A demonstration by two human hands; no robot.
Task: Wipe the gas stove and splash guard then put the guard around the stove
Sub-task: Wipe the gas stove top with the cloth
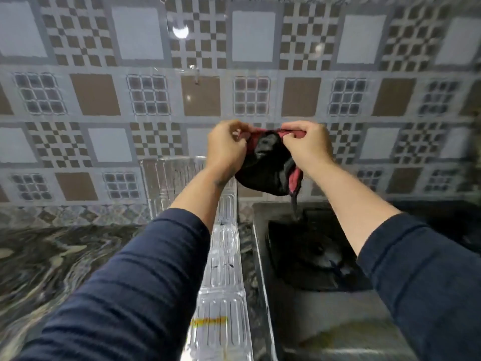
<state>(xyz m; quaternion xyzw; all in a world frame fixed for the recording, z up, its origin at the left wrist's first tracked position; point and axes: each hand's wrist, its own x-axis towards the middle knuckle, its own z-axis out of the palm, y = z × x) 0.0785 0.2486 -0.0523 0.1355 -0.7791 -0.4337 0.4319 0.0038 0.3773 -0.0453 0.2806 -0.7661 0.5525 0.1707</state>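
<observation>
Both hands up near the tiled wall [104,95], left hand [226,148] and right hand [308,145] each pinching a top edge of the dark red cloth [268,165], spreading it. Hanging above the gas stove [307,254]; foil splash guard [223,256] standing just left. Risking a trailing corner snagging the burner, or a forearm tipping the flimsy guard.

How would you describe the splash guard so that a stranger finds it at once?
Start at the patterned tile wall. Below it, left of the steel gas stove, stands a shiny ribbed foil splash guard. Only it is silver and embossed.
</observation>
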